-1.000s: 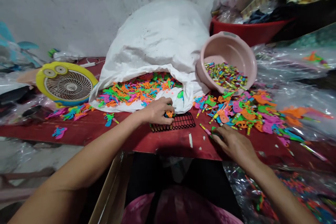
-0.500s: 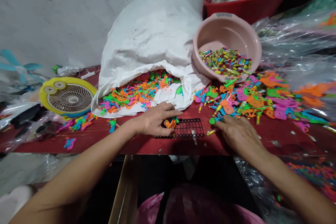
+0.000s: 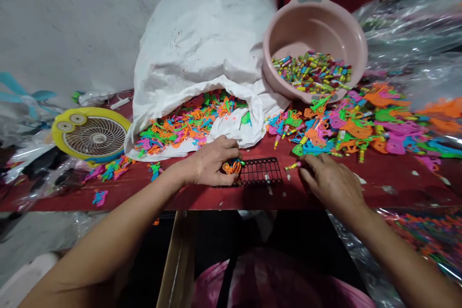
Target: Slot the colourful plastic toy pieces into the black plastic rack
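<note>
- Left hand (image 3: 215,162): fingers curled round small plastic pieces (image 3: 233,167), over the left end of the black rack (image 3: 262,172).
- Right hand (image 3: 332,180): fingers bent at the near edge of the colourful pile (image 3: 355,127); grasp cannot be told.
- Short stick (image 3: 292,166): just left of its fingertips.

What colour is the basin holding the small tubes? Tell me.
The basin is pale pink, best seen in the head view.

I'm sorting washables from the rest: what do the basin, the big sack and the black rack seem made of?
Basin: likely smooth plastic, from its moulded rim.
Sack: probably matt woven plastic or cloth, given its soft creases.
Rack: dark open grid, coated metal or plastic; unclear.
</note>
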A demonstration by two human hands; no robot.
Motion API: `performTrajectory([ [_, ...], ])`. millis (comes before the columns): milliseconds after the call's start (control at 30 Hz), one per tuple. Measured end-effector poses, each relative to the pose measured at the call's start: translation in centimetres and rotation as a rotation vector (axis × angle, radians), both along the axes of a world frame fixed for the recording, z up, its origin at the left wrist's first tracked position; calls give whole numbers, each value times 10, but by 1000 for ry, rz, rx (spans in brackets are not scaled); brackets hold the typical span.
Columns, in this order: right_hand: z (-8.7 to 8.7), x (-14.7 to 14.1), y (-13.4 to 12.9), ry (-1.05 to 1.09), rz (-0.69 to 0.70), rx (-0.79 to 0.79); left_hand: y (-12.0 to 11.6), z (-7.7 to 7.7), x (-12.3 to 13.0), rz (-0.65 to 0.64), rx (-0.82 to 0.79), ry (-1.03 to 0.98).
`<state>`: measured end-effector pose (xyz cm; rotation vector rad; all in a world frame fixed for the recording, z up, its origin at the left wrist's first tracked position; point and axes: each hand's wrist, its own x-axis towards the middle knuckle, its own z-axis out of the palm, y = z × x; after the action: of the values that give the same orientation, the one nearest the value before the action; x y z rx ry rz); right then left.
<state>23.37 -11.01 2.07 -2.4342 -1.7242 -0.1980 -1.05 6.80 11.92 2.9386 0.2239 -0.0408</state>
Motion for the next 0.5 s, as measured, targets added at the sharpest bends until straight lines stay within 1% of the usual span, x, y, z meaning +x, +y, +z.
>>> performTrajectory([
  [133, -5, -1, -1, 1, -29, 48, -4, 4, -4, -17, -27, 12],
  [300, -2, 17, -15, -31, -25, -9, -8, 9, -11, -54, -56, 44],
  [433, 0, 25, -20, -49, -6, -29, -5, 9, -8, -78, -76, 63],
  [500, -1, 25, -19, -75, -26, -18, -3, 9, -4, -92, -80, 64],
])
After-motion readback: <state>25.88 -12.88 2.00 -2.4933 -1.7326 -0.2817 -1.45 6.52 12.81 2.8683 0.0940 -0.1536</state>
